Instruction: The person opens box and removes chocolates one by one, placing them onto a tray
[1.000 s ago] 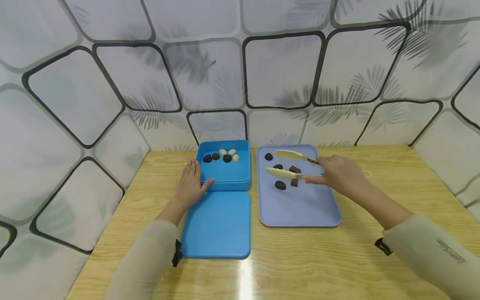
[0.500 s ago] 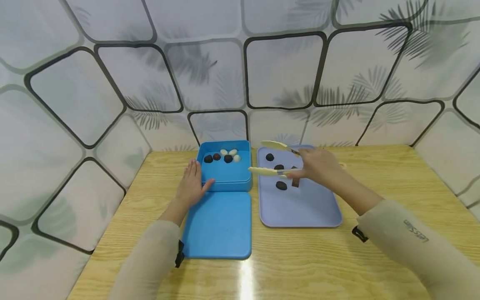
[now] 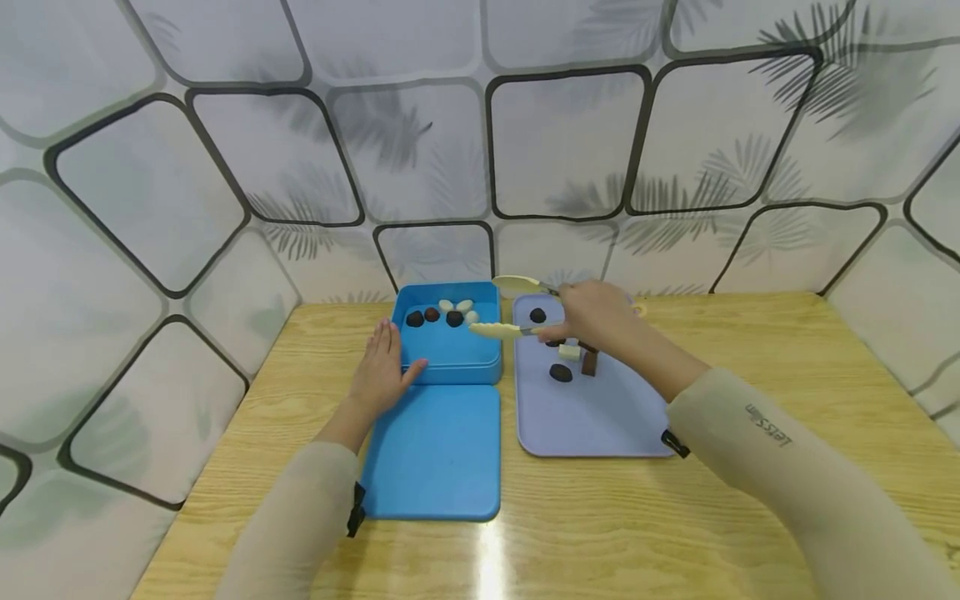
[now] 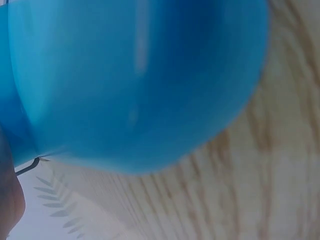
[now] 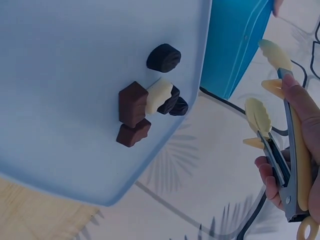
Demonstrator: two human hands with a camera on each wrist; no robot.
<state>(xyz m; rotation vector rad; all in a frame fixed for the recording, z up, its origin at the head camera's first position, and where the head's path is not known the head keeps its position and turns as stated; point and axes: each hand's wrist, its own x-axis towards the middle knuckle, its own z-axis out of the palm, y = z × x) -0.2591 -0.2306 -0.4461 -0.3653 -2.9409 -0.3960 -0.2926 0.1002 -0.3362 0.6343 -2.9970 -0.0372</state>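
My left hand (image 3: 382, 367) rests flat against the front left corner of an open blue box (image 3: 452, 354), fingers straight. The box holds several dark and white chocolates (image 3: 442, 315) along its far side. My right hand (image 3: 588, 321) grips cream tongs (image 3: 495, 330), whose open tips reach over the gap between the box and a lavender tray (image 3: 600, 417), one tip just past the box's right rim. Nothing sits between the tips (image 5: 257, 115). On the tray (image 5: 75, 75) lie dark, brown and white chocolates (image 5: 132, 102).
The box's blue lid (image 3: 435, 450) lies flat in front of the box on the wooden table (image 3: 750, 333). Patterned wall panels (image 3: 562, 142) close in the table at the back and both sides. The left wrist view shows only blurred blue plastic (image 4: 130, 80) and wood.
My right hand has carried the open, empty tongs leftward from above the tray to the box's right edge. The left hand has stayed put.
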